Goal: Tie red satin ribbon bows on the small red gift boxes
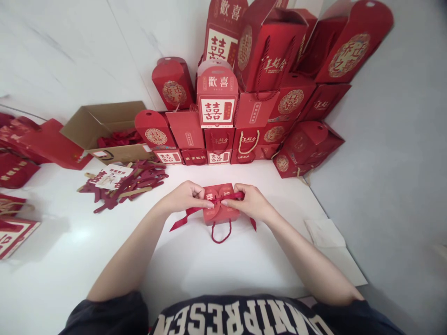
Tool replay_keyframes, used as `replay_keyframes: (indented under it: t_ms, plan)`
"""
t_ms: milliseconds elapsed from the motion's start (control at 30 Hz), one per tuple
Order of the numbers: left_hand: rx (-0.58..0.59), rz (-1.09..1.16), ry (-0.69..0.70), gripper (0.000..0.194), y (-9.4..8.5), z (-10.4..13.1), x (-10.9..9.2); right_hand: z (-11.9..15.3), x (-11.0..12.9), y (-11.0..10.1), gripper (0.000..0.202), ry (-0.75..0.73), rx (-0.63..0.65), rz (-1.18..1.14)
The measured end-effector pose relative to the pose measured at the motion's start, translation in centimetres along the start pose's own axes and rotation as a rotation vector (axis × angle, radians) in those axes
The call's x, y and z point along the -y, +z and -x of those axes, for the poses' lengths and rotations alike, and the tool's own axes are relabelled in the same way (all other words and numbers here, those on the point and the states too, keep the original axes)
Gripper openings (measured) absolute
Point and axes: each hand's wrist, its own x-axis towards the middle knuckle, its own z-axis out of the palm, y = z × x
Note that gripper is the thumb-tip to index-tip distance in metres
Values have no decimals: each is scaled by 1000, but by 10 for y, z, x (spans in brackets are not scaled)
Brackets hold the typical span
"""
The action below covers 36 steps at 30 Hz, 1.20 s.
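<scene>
A small red gift box with white lettering sits on the white table in front of me, its flaps folded closed on top. Across its top runs a dark red ribbon, knotted or looped at the middle, with loose tails hanging to both sides. My left hand pinches the ribbon near the centre from the left. From the right, my right hand has its thumb at the centre and its fingers on a ribbon loop. A twisted red cord handle droops from the box's near side.
Stacked red gift boxes line the wall behind. Left of them stands an open cardboard box with red pieces inside, beside a pile of red ribbons. More red boxes lie far left; white paper lies right.
</scene>
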Motion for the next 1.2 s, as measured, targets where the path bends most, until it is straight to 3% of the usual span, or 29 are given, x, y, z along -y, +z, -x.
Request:
replay_keyframes:
  t_ms: [300,500,600,733,967,1200]
  plan:
    - [19,-5,4,45,-1,0,1,0,-1,-3,28,23,33,9]
    - [1,-11,30,41,-1,3,-1,-2,-4,-10,36,-16,119,-170]
    - [-44,12,20,33,1,4,-2,-2,-4,-9,37,-37,98,-208]
    - [-51,-14,33,53,1,5,-6,1,-2,-4,34,-14,67,-146]
    - [9,47,57,44,0,3,-4,3,2,-1,30,-15,37,-88]
    - [-9,14,74,41,4,3,-5,3,-1,0,33,3,48,-84]
